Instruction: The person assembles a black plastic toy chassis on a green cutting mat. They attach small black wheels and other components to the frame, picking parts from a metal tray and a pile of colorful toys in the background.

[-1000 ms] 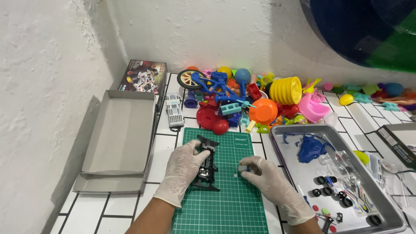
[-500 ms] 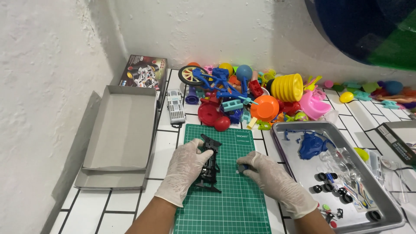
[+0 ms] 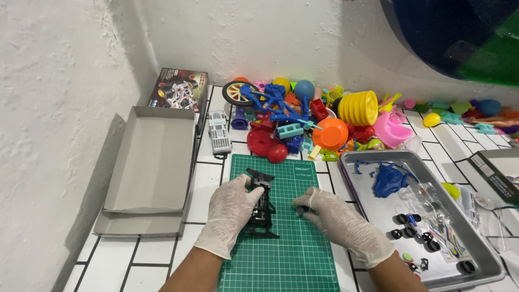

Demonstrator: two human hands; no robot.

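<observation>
Left hand (image 3: 231, 212): gloved in white, fingers curled round the left flank of the black toy car chassis (image 3: 261, 208), pinning it down — grip closed on the chassis.
Chassis: lying lengthwise on the green cutting mat (image 3: 286, 254), upper left part of it, its right side and both ends poking out past the left fingers.
Right hand (image 3: 340, 221): gloved too, resting on the mat just right of the chassis, not touching it; fingertips pinched narrow on something small and dark, too tiny to make out.
Mat: sits on the white tiled counter (image 3: 140, 265), square in front of the person.
Metal tray (image 3: 484, 265): right of the mat, carrying a blue car body shell (image 3: 388, 179), small black wheels (image 3: 411, 230) and clear bags.
Grey cardboard box lid (image 3: 154, 159): open, left of the mat, near the wall.
Toy heap (image 3: 303, 116): bright plastic pieces piled along the back, a blue toy bicycle among them.
</observation>
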